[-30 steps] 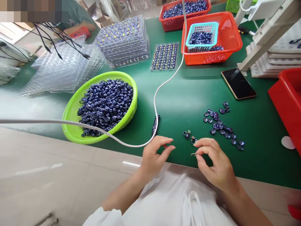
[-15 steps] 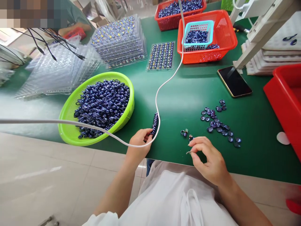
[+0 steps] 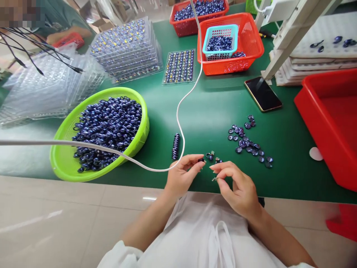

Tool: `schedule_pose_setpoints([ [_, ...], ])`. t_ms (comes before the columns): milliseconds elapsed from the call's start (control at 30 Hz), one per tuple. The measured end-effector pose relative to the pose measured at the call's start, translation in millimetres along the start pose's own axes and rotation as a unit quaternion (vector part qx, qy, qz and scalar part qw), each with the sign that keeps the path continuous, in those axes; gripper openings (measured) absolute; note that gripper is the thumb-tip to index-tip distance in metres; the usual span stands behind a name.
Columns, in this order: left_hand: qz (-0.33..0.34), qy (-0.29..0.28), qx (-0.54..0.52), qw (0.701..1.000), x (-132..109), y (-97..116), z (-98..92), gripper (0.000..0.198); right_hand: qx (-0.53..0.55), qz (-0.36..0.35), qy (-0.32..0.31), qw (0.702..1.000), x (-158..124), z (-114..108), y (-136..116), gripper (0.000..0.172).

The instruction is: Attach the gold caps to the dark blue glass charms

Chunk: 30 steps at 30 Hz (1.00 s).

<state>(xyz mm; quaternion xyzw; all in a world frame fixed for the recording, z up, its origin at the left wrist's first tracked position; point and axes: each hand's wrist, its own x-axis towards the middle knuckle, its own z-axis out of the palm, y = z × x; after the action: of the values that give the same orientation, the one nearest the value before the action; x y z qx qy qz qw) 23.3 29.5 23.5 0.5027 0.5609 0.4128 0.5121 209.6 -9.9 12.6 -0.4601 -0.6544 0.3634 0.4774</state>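
Note:
My left hand [image 3: 185, 175] is closed in a pinch, with a small shiny dark blue piece [image 3: 201, 160] between thumb and forefinger. Facing it, my right hand [image 3: 237, 184] pinches a thin silvery piece [image 3: 214, 179], too small to identify. On the table just beyond the fingertips lie a dark blue ring-like piece [image 3: 209, 156] with a clear stone and a similar piece [image 3: 218, 160], partly hidden by my right hand. A tight row of dark blue pieces [image 3: 175, 146] lies left of them. Loose round dark blue pieces [image 3: 248, 143] are scattered to the right.
A green basket [image 3: 143, 130] full of dark blue looped pieces stands left. A white cable [image 3: 181, 100] crosses above the table. Behind are stacked clear trays [image 3: 125, 52], a filled tray [image 3: 179, 67] and red baskets [image 3: 253, 44]. A phone [image 3: 263, 93] and a red bin [image 3: 315, 104] are right.
My left hand has left the row and moved right, toward my right hand, bringing a dark blue piece. My right hand keeps its pinch on the silvery piece. The whole view has shifted slightly.

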Motion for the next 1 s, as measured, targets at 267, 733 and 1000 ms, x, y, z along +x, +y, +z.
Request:
schedule_pose_setpoints([
  [267,-0.048,-0.092,-0.100,0.990,-1,2,30.5,0.024,-0.046,0.021,0.079,0.996,-2,-2,2,0.019],
  [733,-0.088,-0.188,-0.124,0.970,9,-1,25.1,0.024,-0.067,0.081,0.016,0.994,5,-25,4,0.011],
  [1000,0.001,-0.132,-0.107,0.986,6,-7,29.9,0.021,0.034,0.226,-0.008,0.973,7,-15,1,0.014],
])
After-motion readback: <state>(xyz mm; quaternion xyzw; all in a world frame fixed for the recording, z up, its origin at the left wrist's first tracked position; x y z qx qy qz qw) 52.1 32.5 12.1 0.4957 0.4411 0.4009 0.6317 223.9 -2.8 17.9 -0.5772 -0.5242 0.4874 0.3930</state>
